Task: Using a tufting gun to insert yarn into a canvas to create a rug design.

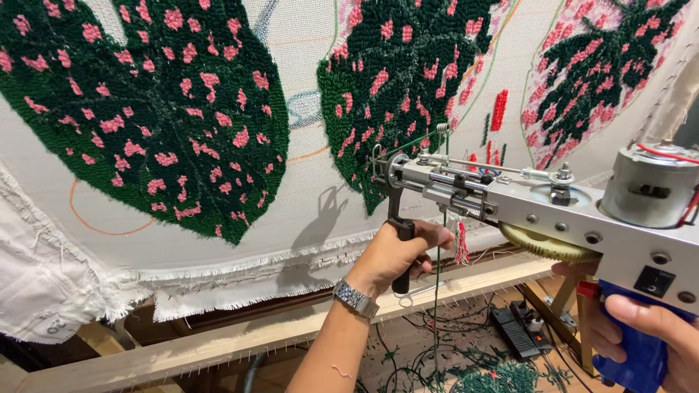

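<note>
The tufting gun (524, 200) lies roughly level, its long axis running right to left, needle end pointing at the stretched cloth (306, 182). The left hand (397, 255) grips the black front handle (400, 251); the right hand (648, 331) grips the blue rear grip (637, 349).

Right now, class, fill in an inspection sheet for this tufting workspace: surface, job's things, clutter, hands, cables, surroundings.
Surface: white cloth stretched on a wooden frame, tufted with green leaves dotted pink.
Job's things: tufting gun, tip at the cloth; green yarn hangs below it.
Clutter: yarn scraps on the floor.
Hands: left hand grips the black front handle; right hand grips the blue rear handle.
Cables: black cords on the floor, by a power strip.
Surroundings: nothing seen.
</note>
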